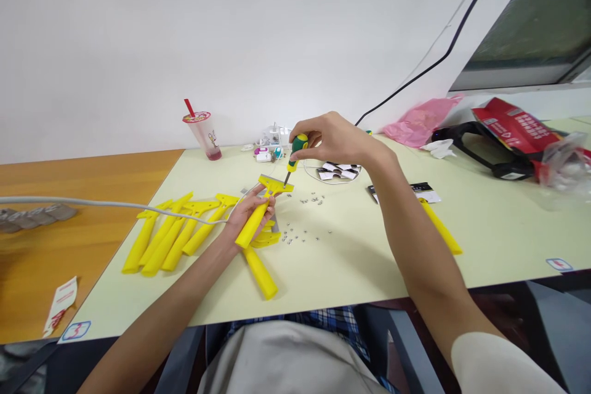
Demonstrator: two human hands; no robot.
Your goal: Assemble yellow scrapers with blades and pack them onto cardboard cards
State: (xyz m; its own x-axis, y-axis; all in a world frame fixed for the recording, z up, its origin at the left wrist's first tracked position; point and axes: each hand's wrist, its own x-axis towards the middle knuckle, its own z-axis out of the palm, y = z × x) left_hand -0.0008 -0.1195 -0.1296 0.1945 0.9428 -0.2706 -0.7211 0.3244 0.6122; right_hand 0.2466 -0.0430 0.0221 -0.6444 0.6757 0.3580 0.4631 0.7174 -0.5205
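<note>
Right hand point(335, 135), fingers pinched tight on the screwdriver point(299, 143), its tip at the yellow scraper point(253, 223) just below-left of them; nearer left hand point(243, 214) grips that scraper, handle slanting bodyward.

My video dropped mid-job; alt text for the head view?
The right hand holds a green-yellow screwdriver against a yellow T-shaped plastic scraper gripped in the left hand. Small silvery pieces and more yellow scrapers lie on the pale table.
</note>
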